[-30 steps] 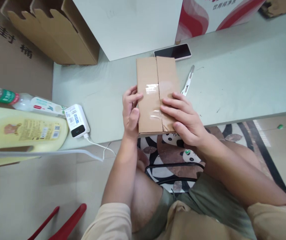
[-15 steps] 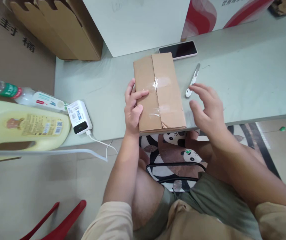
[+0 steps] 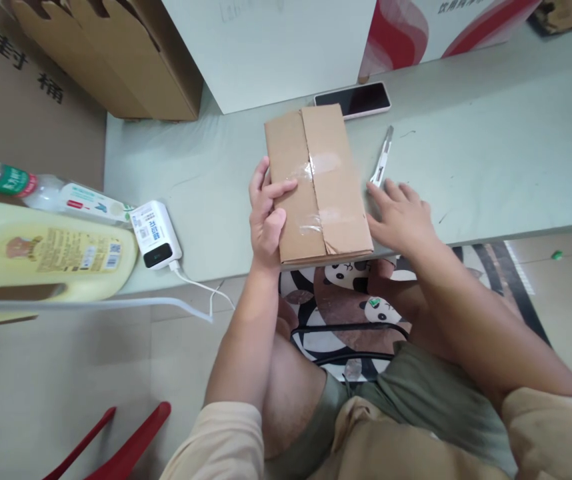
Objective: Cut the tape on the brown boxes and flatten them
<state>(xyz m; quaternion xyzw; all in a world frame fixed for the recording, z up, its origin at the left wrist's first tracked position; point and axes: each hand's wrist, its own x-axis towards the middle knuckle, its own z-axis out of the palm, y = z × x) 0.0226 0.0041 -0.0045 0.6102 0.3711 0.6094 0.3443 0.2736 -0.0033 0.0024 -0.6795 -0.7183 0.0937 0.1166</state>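
Note:
A taped cardboard box (image 3: 333, 180) lies near the table's front edge, with clear tape across its middle seam. My left hand (image 3: 267, 223) grips its left side, index finger and thumb on the top face. To the right of the box is a white utility knife (image 3: 383, 160), flat on the table with its tip pointing away from me. My right hand (image 3: 401, 217) covers the knife's near end, its fingers apart and the index fingertip at the handle. The thumb is close to the box's right edge; whether it touches is unclear.
Behind the box lies a phone (image 3: 366, 99), before a large white box (image 3: 276, 53). To the left are a white power bank (image 3: 153, 230) with a cable, a yellow jug (image 3: 76, 250), a plastic bottle (image 3: 21, 183) and an open brown carton (image 3: 111, 60). The table's front edge is close.
My right hand has come down and slightly left onto the near end of the utility knife. My left hand and the box hold their place; the view has shifted slightly.

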